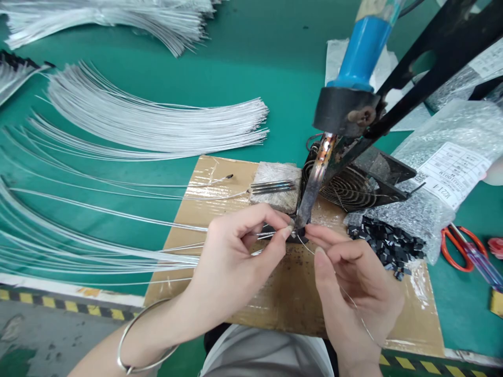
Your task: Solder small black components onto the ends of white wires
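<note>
A soldering iron (356,57) with a blue handle hangs from a black stand, its dark tip (310,196) pointing down. Just left of the tip, my left hand (239,251) is closed, thumb and forefinger pinching the end of a thin white wire (265,235); the exact end is hidden by the fingertips. My right hand (353,283) is closed on a thin strand of solder wire (359,317), which curves up to the iron's tip. More white wires (173,256) run leftward from beneath my left hand.
A brown cardboard sheet (283,298) lies under the work. Behind the iron is a black fan (349,186). Small black parts (387,243) are heaped right, near red-handled scissors (446,248) and a labelled bubble-wrap bag (467,125). A bundle of white wires (157,118) lies at the upper left.
</note>
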{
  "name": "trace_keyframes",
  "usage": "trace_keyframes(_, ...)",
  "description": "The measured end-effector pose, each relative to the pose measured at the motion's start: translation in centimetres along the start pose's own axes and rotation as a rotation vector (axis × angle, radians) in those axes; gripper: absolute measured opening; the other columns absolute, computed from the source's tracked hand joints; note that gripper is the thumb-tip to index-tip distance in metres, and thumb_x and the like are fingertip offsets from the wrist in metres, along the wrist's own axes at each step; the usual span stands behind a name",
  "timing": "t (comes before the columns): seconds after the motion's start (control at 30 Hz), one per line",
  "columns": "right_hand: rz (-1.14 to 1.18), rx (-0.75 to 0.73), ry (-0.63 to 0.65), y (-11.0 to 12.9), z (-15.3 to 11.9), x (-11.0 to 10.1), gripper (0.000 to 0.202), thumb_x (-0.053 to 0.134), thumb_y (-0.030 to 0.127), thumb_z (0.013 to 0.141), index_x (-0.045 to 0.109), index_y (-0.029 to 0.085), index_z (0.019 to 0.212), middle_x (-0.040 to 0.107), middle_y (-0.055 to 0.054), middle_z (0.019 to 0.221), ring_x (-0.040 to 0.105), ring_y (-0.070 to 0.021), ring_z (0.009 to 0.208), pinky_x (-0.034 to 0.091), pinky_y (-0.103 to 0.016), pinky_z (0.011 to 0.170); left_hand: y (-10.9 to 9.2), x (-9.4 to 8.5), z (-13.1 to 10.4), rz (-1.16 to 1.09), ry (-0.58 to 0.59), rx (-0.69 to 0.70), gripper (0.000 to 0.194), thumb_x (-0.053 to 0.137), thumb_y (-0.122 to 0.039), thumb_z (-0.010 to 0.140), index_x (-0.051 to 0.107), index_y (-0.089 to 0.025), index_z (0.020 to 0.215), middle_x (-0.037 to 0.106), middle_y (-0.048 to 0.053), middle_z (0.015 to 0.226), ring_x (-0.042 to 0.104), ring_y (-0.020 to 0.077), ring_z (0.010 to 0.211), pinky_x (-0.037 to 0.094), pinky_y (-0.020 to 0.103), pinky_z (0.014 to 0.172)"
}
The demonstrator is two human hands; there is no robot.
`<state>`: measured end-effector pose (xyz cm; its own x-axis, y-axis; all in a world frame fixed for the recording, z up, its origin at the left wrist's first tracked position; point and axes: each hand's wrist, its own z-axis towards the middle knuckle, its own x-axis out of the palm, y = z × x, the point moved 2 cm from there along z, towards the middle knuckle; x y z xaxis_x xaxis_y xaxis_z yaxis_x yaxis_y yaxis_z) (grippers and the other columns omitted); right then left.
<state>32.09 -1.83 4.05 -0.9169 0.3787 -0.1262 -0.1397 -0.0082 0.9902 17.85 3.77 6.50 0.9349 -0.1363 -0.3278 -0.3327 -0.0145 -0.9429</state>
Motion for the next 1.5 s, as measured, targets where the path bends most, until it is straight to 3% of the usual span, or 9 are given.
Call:
trace_keyframes(0.27,-0.016,-0.012,-0.002,-0.07,0.09,0.09,0.017,0.068,0.019,0.091,0.059,0.023,0.076,0.080,-0.006,0.108,0.077,-0.0198,0.100,0.061,-0.033,0.088,0.11,0.12,0.10,0.008,0.010,-0.014,0.013,0.063,-0.014,0.084,0.069,-0.018,0.073,0.075,0.000,0.076,0.060,0.0108,0.064,0.040,0.022,0.052)
trace_keyframes(0.9,-0.023,-0.033,-0.013,0.15,-0.03,0.19,0.018,0.068,0.019,0.091,0.059,0.024,0.076,0.080,-0.004,0.106,0.076,-0.0189,0.100,0.060,-0.032,0.087,0.40,0.07,-0.08,-0.032,-0.018,0.005,0.014,0.064,-0.012,0.084,0.069,-0.018,0.073,0.077,0.000,0.079,0.067,0.0106,0.070,0.048,0.019,0.059)
trace_keyframes(1.37,-0.008,-0.059,-0.009,-0.31,0.08,0.13,0.017,0.069,0.015,0.089,0.061,0.023,0.077,0.080,-0.002,0.107,0.076,-0.0147,0.099,0.059,-0.025,0.088,0.37,0.12,0.13,0.001,-0.014,0.033,0.014,0.063,-0.011,0.083,0.069,-0.017,0.073,0.075,-0.002,0.075,0.058,0.0078,0.060,0.039,0.018,0.050)
trace_keyframes(1.5,0.001,-0.076,-0.009,-0.26,0.11,0.19,0.017,0.069,0.013,0.089,0.061,0.023,0.078,0.080,-0.001,0.106,0.076,-0.0135,0.097,0.059,-0.023,0.087,0.45,0.14,0.06,-0.012,-0.015,0.044,0.014,0.064,-0.010,0.083,0.069,-0.017,0.073,0.076,-0.003,0.075,0.063,0.0075,0.064,0.043,0.016,0.053)
